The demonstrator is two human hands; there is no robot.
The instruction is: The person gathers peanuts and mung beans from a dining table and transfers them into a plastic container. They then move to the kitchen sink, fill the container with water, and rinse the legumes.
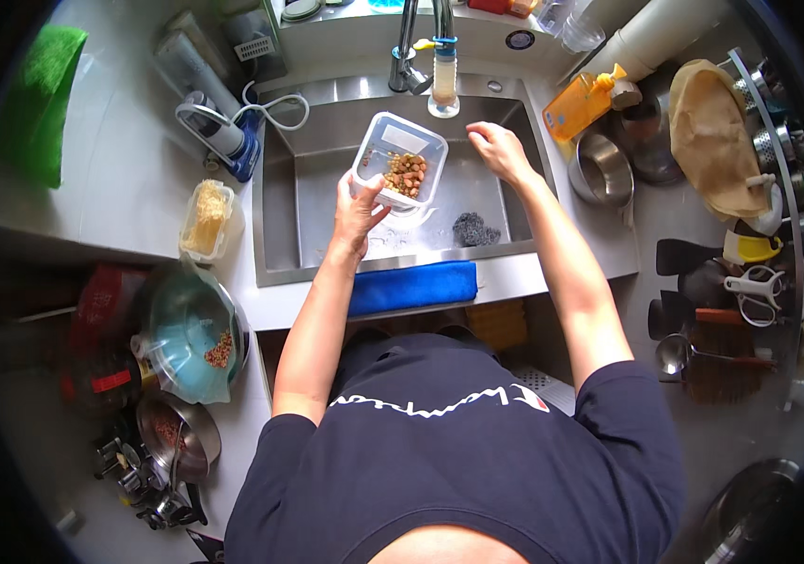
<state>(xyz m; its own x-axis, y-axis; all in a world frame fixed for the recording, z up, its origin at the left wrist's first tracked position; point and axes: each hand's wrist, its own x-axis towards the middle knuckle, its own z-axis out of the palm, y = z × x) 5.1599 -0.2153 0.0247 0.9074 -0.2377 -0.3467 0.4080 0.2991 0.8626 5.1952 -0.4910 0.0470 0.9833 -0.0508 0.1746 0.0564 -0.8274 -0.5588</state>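
Note:
My left hand grips the near left corner of a clear rectangular plastic container, with the thumb over its rim. Nuts or beans mixed with smaller yellowish pieces lie inside it. The container is tilted above the stainless steel sink. To its right, my right hand hovers over the sink with curled fingers. Nothing shows in that hand, but its palm side is hidden. The chrome faucet with a filter attachment stands just beyond both hands. A dark scouring pad rests on the sink bottom.
A blue folded cloth lies along the front counter edge. At left are a plastic box of pale shreds, a teal bowl and a metal bowl. An orange pump bottle and steel pot stand right of the sink.

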